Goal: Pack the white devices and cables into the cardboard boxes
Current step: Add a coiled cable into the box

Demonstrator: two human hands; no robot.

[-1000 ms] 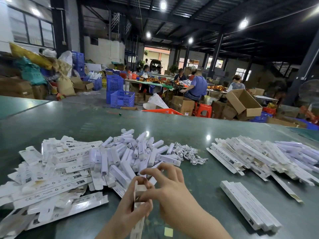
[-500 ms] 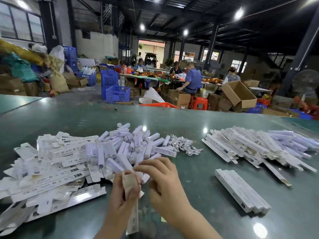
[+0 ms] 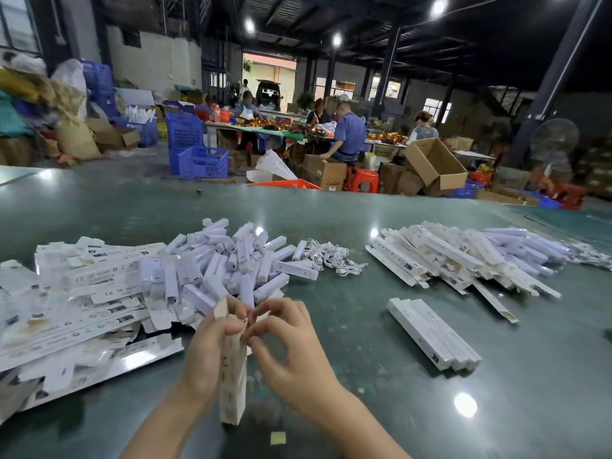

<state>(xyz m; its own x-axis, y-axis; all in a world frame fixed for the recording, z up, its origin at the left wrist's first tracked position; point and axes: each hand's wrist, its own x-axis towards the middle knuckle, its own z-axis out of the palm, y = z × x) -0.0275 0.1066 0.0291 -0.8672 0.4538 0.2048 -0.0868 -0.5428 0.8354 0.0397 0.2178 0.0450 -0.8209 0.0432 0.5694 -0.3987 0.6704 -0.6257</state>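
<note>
Now box (image 3: 232,376) upright, right hand (image 3: 291,356) pinching — closer

Beyond my green table (image 3: 364,210) I see blue crates (image 3: 203,162), red stools (image 3: 363,180), a fan (image 3: 553,138) and seated workers (image 3: 347,134).

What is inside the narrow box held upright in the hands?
Cannot tell: the left hand grips the narrow box, and right hand fingers cover its top opening.

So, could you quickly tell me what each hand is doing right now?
Left hand: grips the upright box.
Right hand: fingers curled, pinching at the box's top end.
</note>
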